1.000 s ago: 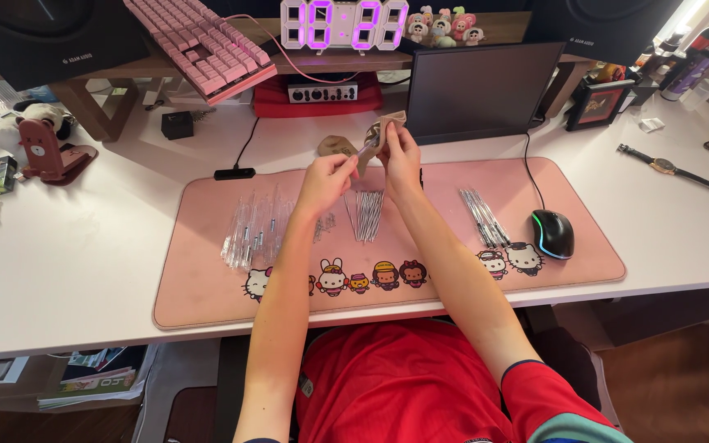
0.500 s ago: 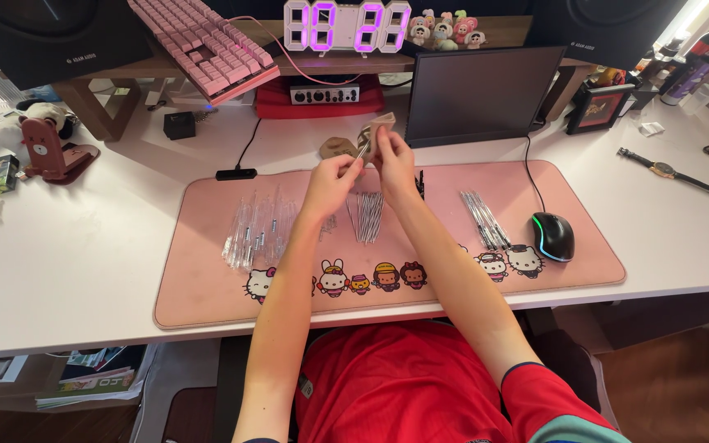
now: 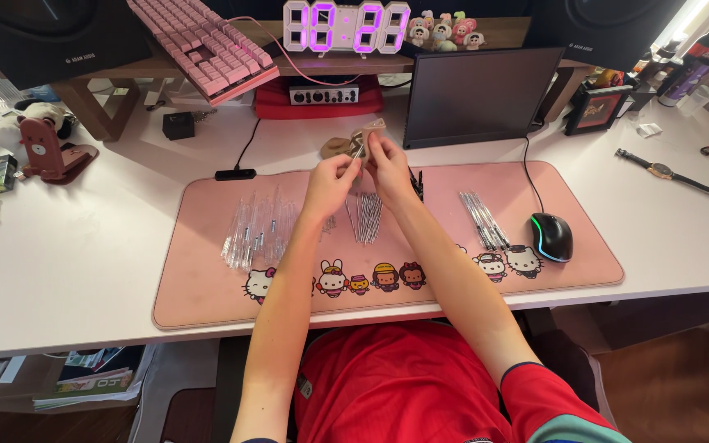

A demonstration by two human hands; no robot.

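Note:
Above the far edge of a pink desk mat [image 3: 207, 271], my left hand [image 3: 331, 179] and my right hand [image 3: 388, 156] are raised together, both pinching one small thin pen part [image 3: 360, 144]. The part's exact shape is too small to tell. Under the hands lies a bundle of thin pen refills [image 3: 364, 216]. To their left sits a pile of clear pen tubes [image 3: 258, 230], and further right another row of thin pen parts [image 3: 484, 220].
A black mouse [image 3: 551, 236] sits on the mat's right end. Behind the mat stand a dark tablet screen [image 3: 478, 97], a pink keyboard [image 3: 207, 45], a glowing digital clock [image 3: 346, 26] and a wristwatch [image 3: 666, 172]. A bear-shaped phone stand [image 3: 47, 152] is at left.
Both hands stay together at the same spot above the mat; the fingers have shifted slightly around the small part. Nothing else has moved.

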